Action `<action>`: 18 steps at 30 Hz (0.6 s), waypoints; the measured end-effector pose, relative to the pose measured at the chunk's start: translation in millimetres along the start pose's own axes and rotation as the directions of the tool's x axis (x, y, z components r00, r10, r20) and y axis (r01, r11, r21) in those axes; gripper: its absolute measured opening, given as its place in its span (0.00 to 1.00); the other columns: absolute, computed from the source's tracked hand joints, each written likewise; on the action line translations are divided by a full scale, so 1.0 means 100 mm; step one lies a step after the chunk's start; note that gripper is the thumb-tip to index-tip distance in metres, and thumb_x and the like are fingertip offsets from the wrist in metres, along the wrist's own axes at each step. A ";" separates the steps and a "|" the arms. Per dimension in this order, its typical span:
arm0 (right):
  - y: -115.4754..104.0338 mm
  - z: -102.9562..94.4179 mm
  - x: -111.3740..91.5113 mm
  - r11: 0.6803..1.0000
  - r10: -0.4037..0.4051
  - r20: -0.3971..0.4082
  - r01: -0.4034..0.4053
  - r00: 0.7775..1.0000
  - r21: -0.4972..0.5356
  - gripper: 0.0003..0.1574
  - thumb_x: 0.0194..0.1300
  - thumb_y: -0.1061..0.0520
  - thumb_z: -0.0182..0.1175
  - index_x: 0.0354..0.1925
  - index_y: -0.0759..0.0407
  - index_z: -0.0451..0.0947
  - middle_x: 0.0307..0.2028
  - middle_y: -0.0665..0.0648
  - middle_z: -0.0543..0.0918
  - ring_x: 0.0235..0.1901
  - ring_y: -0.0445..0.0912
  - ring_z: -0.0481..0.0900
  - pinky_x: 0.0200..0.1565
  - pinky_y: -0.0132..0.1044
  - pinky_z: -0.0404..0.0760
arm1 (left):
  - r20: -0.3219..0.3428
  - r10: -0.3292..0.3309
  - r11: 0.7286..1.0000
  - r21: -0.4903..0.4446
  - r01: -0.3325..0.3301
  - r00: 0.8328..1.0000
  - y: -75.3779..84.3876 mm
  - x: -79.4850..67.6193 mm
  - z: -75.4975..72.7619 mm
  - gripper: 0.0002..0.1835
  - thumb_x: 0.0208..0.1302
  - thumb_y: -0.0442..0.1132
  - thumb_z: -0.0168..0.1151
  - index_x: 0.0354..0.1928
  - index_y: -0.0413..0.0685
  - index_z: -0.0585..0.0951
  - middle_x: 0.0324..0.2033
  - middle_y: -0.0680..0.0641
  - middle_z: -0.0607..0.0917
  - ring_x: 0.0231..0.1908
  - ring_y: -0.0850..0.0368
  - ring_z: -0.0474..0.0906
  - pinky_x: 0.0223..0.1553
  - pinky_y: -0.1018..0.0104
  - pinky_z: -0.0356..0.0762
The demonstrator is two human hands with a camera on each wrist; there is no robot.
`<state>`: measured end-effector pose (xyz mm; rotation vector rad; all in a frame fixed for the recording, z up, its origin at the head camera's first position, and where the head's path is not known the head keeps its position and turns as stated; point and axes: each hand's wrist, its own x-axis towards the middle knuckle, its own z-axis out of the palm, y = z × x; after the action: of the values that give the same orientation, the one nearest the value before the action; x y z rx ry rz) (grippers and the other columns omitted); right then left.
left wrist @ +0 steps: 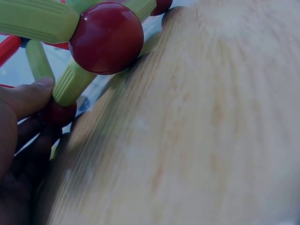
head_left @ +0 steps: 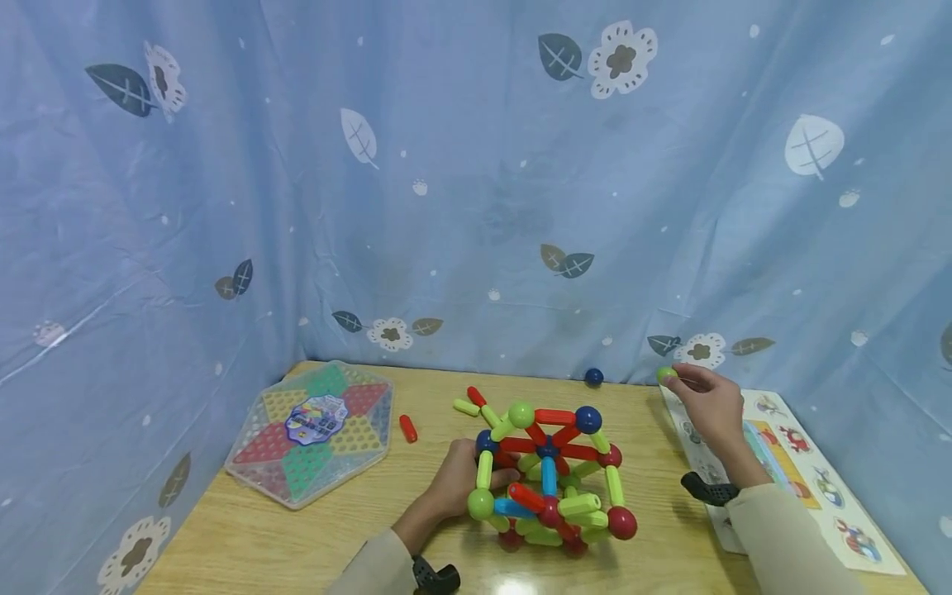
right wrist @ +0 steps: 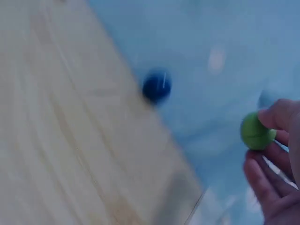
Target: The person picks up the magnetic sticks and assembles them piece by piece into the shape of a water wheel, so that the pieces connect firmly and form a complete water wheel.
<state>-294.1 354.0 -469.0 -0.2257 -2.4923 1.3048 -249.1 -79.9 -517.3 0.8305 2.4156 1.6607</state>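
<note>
A structure of magnetic sticks and balls [head_left: 548, 479] in lime green, red and blue stands on the table. At its left side my left hand [head_left: 455, 483] grips it. Seen from the left wrist, the thumb [left wrist: 33, 96] and fingers close round a dark red ball [left wrist: 60, 114] low on the structure, next to a lime stick. Out to the right, my right hand [head_left: 710, 409] pinches a lime green ball [right wrist: 255, 131] between thumb and fingers, raised near the curtain. Part of the left hand is hidden behind the sticks.
A blue ball [head_left: 593, 378] lies at the table's back edge by the curtain [head_left: 476, 207]. Loose sticks, one a red stick [head_left: 408, 428], lie left of the structure. A hexagonal checkers board [head_left: 253, 405] is at left, a white picture board [head_left: 855, 541] at right.
</note>
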 end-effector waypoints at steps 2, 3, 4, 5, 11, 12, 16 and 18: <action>-0.17 -0.08 -0.15 0.995 -0.033 0.044 0.029 0.998 0.093 0.33 0.79 0.41 0.67 0.70 0.59 0.82 0.53 0.42 0.90 0.44 0.22 0.82 0.45 0.18 0.81 | -0.002 0.019 1.000 -0.001 -0.019 1.000 0.00 0.00 -0.01 0.11 0.69 0.42 0.78 0.48 0.47 0.93 0.39 0.50 0.96 0.36 0.69 0.87 0.39 0.74 0.84; -0.25 -0.12 -0.24 0.989 -0.061 0.078 0.050 0.995 0.143 0.31 0.80 0.43 0.67 0.70 0.58 0.82 0.52 0.37 0.89 0.45 0.24 0.83 0.47 0.19 0.81 | -0.004 0.026 1.000 -0.001 -0.026 1.000 -0.01 0.00 -0.01 0.10 0.69 0.42 0.78 0.48 0.47 0.93 0.39 0.49 0.95 0.36 0.69 0.87 0.39 0.74 0.84; -0.34 -0.16 -0.33 0.975 -0.098 0.116 0.072 0.988 0.210 0.28 0.81 0.46 0.66 0.70 0.58 0.81 0.51 0.34 0.87 0.47 0.26 0.85 0.49 0.19 0.82 | -0.002 0.029 1.000 -0.003 -0.029 1.000 -0.01 0.00 -0.02 0.11 0.69 0.42 0.78 0.49 0.47 0.93 0.39 0.49 0.96 0.36 0.68 0.88 0.39 0.73 0.84; -0.41 -0.20 -0.42 0.947 -0.149 0.156 0.095 0.976 0.307 0.25 0.82 0.51 0.64 0.70 0.60 0.81 0.52 0.34 0.87 0.49 0.29 0.86 0.51 0.20 0.83 | -0.001 0.032 0.999 -0.007 -0.032 0.999 -0.02 0.01 -0.02 0.11 0.70 0.43 0.78 0.49 0.46 0.93 0.40 0.49 0.96 0.38 0.68 0.88 0.40 0.73 0.85; -0.76 -0.26 -0.88 0.587 -0.493 0.330 0.029 0.805 0.809 0.29 0.81 0.77 0.44 0.68 0.64 0.81 0.61 0.50 0.88 0.58 0.40 0.87 0.61 0.31 0.85 | 0.002 0.013 1.000 0.000 -0.013 1.000 -0.02 0.00 -0.01 0.12 0.70 0.44 0.78 0.50 0.48 0.93 0.41 0.51 0.96 0.39 0.67 0.89 0.42 0.71 0.86; -0.81 -0.25 -0.93 0.561 -0.524 0.344 0.012 0.779 0.827 0.31 0.81 0.77 0.42 0.68 0.62 0.82 0.61 0.50 0.88 0.59 0.41 0.86 0.61 0.31 0.85 | 0.002 0.012 1.000 0.000 -0.012 1.000 -0.02 0.00 -0.01 0.12 0.70 0.44 0.77 0.50 0.47 0.93 0.42 0.51 0.96 0.39 0.67 0.89 0.43 0.71 0.86; -1.07 -0.14 -1.09 0.595 -0.552 0.393 0.017 0.736 0.804 0.29 0.79 0.77 0.46 0.66 0.60 0.83 0.60 0.50 0.89 0.58 0.40 0.87 0.58 0.32 0.87 | 0.004 0.008 1.000 0.009 -0.008 1.000 -0.01 0.00 0.00 0.11 0.70 0.44 0.78 0.49 0.47 0.93 0.40 0.50 0.96 0.38 0.67 0.88 0.41 0.72 0.85; -1.23 -0.06 -1.15 0.648 -0.549 0.422 0.049 0.722 0.760 0.26 0.78 0.76 0.50 0.64 0.62 0.83 0.59 0.49 0.89 0.55 0.40 0.88 0.54 0.33 0.88 | 0.004 0.002 1.000 0.004 -0.002 1.000 0.00 0.00 0.00 0.11 0.70 0.44 0.78 0.49 0.47 0.93 0.41 0.50 0.96 0.39 0.67 0.89 0.42 0.73 0.85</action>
<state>-183.8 255.5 -388.3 0.9603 -2.0337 2.3103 -249.4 -79.5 -517.6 0.8361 2.4171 1.6530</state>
